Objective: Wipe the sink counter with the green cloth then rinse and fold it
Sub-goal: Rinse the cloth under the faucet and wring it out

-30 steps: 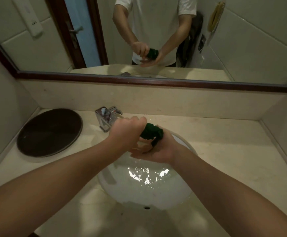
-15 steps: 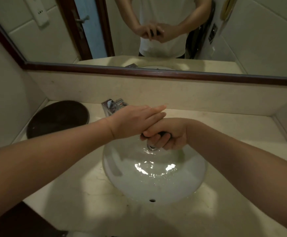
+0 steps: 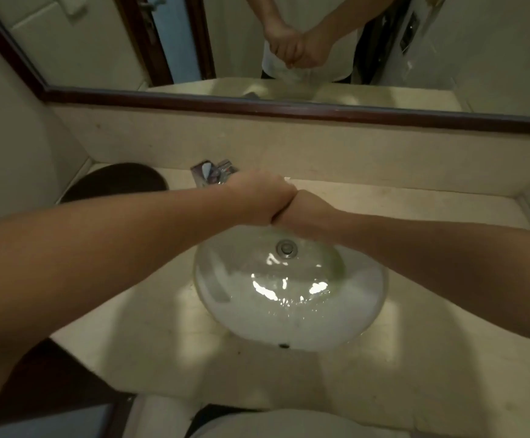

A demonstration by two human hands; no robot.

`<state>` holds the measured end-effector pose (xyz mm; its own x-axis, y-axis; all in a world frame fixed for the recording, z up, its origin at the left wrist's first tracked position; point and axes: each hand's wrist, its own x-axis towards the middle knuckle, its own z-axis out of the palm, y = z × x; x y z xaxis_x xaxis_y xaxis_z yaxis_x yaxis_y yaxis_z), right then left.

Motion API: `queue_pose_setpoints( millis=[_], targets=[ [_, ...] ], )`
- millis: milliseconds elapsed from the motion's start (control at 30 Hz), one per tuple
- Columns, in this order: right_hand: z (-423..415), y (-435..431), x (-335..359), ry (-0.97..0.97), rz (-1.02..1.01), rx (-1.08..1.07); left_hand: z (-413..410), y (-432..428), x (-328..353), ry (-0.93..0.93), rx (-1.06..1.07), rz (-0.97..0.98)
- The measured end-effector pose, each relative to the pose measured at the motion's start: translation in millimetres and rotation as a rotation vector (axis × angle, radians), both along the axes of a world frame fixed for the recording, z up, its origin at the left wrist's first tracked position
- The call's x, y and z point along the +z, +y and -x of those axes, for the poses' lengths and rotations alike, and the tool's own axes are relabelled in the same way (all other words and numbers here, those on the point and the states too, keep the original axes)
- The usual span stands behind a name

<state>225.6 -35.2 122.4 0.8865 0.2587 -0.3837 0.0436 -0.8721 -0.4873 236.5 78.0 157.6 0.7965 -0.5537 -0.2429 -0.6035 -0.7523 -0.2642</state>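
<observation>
My left hand and my right hand are curled into fists, pressed knuckle to knuckle above the back of the white sink basin. The green cloth is hidden inside the two fists, and none of it shows from above. In the mirror the reflected hands are clenched together the same way. Water lies glinting in the bowl around the metal drain. The beige sink counter surrounds the basin.
A chrome faucet stands just behind my left hand. A dark round tray lies at the counter's back left. Walls close in on both sides, and a dark-framed mirror runs above the backsplash. A white rounded object sits below the counter's front edge.
The cloth, visible between my hands a second ago, is now enclosed. My left hand went from flat over the right to a fist, and the view tilted down.
</observation>
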Motion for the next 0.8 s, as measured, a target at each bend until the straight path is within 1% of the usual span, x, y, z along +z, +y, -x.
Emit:
queue_pose_setpoints(
  millis=[67,100,167,200,267,400,500,567,667,800],
  targets=[
    [-4,2,-7,-0.024,0.118,0.021,0,-2,-1,0.063,0.082,-0.017],
    [-5,0,-10,-0.046,0.145,0.005,-1,-5,-5,0.082,0.088,-0.052],
    [-2,-4,-11,-0.069,0.082,-0.040,-3,-8,-14,0.114,0.075,-0.117],
    [1,-4,-10,-0.080,0.054,-0.051,-4,-7,-19,0.130,0.078,-0.111],
    [3,-5,-9,-0.120,0.078,-0.010,-6,-3,-25,0.157,0.105,-0.023],
    [1,-2,-17,-0.195,0.150,0.068,0,2,-37,0.213,0.203,0.229],
    [9,-3,-23,-0.170,0.173,0.116,10,6,-51,0.244,0.240,0.344],
    [16,-2,-25,-0.140,0.157,0.133,14,11,-60,0.263,0.262,0.386],
    [19,0,-29,-0.136,0.163,0.150,18,14,-64,0.261,0.273,0.344],
    [17,2,-42,-0.131,0.130,0.180,23,18,-56,0.158,0.205,0.252]
  ],
)
